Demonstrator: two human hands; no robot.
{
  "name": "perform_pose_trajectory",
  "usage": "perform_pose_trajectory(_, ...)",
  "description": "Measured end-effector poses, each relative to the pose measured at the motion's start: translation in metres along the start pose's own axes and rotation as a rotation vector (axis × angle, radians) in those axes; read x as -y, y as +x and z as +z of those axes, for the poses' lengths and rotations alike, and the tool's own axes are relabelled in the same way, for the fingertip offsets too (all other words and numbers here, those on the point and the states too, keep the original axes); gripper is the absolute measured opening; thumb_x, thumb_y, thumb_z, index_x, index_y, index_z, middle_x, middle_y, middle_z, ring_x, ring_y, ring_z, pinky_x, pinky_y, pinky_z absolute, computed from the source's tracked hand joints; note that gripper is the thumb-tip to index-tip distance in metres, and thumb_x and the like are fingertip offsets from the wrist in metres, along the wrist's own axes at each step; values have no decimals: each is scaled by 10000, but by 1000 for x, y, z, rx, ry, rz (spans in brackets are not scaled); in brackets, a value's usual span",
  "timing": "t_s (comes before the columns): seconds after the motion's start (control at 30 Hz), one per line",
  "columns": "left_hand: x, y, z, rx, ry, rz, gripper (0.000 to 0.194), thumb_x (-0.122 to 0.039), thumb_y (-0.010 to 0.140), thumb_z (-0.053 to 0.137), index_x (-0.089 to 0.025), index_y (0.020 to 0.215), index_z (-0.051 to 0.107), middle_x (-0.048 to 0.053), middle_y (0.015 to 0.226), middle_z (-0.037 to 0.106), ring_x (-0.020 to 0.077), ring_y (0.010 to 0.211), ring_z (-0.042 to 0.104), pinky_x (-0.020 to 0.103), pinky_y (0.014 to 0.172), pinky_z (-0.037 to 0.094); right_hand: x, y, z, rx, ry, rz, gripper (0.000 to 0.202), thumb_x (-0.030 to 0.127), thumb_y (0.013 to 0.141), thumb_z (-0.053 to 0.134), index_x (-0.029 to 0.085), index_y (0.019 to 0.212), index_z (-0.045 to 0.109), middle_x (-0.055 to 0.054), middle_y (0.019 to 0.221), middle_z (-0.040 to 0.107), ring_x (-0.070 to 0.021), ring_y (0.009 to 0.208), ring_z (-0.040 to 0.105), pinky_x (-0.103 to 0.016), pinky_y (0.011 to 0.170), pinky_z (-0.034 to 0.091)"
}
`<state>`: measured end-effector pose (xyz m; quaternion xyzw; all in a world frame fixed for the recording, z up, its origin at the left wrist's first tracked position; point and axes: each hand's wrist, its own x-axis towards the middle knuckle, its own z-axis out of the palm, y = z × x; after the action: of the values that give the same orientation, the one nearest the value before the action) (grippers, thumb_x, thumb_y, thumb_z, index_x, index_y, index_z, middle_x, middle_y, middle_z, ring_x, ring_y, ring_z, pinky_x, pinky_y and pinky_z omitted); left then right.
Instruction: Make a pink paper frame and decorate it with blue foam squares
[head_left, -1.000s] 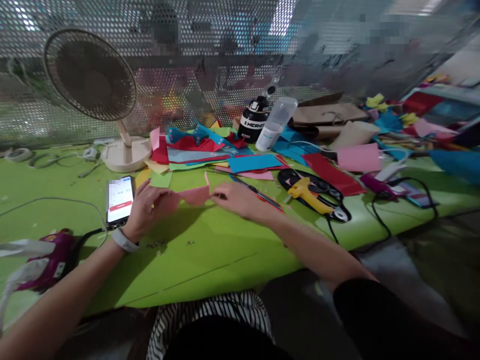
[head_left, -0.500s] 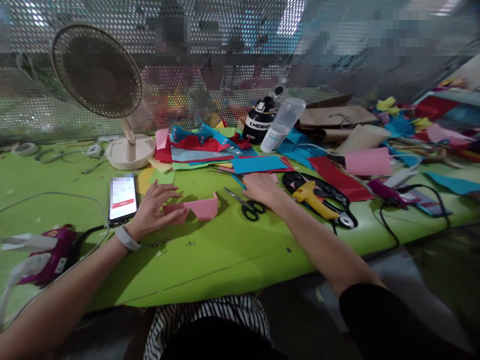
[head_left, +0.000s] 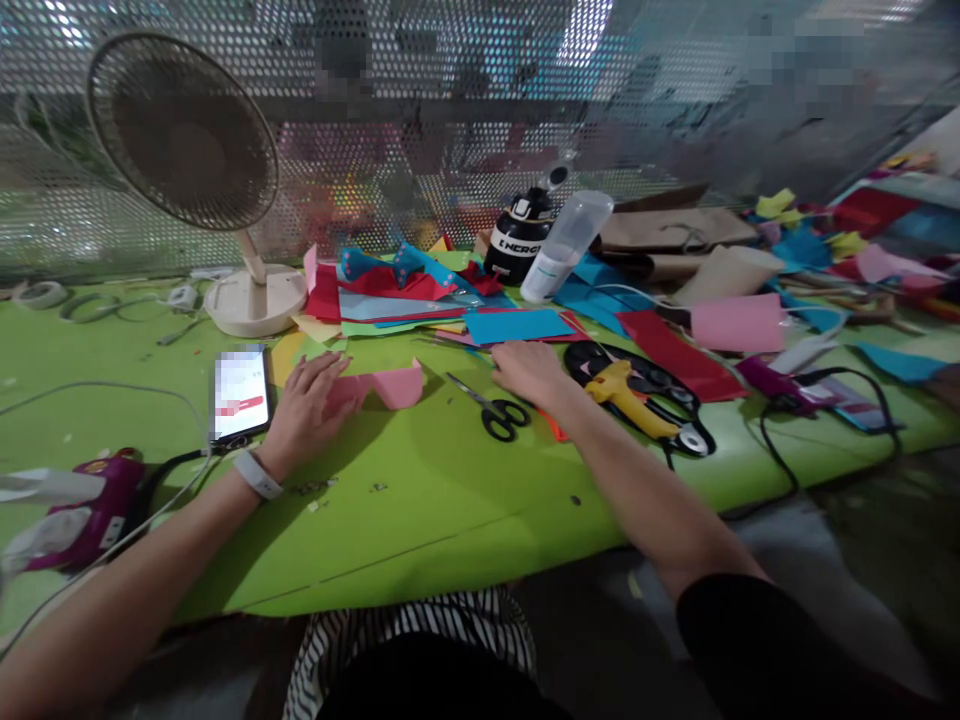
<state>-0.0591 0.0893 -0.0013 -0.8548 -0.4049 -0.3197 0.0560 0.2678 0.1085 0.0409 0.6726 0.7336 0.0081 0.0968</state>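
Observation:
Near the phone, my left hand is closed over the left end of a folded pink paper strip, its thumb lying across the strip. The strip's other end stands up slightly from the table. My right hand is curled, with its fingertips turned under, at the front of the paper pile. What it grips is hidden. An orange piece shows from under its wrist side; its kind is unclear. Black-handled scissors lie just left of that hand. Beyond them, a blue paper rectangle tops the pile.
A yellow glue gun rests on a black holder right of my right forearm. The lit phone, fan and purple power block with cables stand left. A black bottle and clear-topped bottle stand behind.
My left hand has drawn its fingers together and moved slightly away from me, the pink strip shifting with it. The orange piece now shows beneath my right wrist, while that hand has barely moved.

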Motion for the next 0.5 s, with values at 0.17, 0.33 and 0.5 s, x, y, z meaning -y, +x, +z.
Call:
perform_pose_trajectory(0.17,-14,2,-10,-104,-43,93,508,-249,884,607,-213,1362,439,139,1421,479,274,1343,432,518,1127,334,-2,-7,-4,-125,54,-24,219,233,867,502,164,983,674,-131,1045,690,-262,958,631,-307,728,427)
perform_pose_trajectory(0.33,-47,-1,-22,-32,-168,168,590,-260,883,621,-215,1418,377,155,1430,470,274,1348,425,509,1115,358,28,-37,-5,-174,394,-507,145,212,824,564,168,922,661,-58,880,711,-175,749,619,-274,677,422)
perform_pose_trajectory(0.5,-70,-17,-16,206,-307,157,488,-394,875,622,-158,1291,526,125,1096,698,243,975,667,393,828,560,65,-62,8,-104,612,-913,205,184,918,504,147,1035,668,-90,1001,715,-181,882,644,-292,775,460)
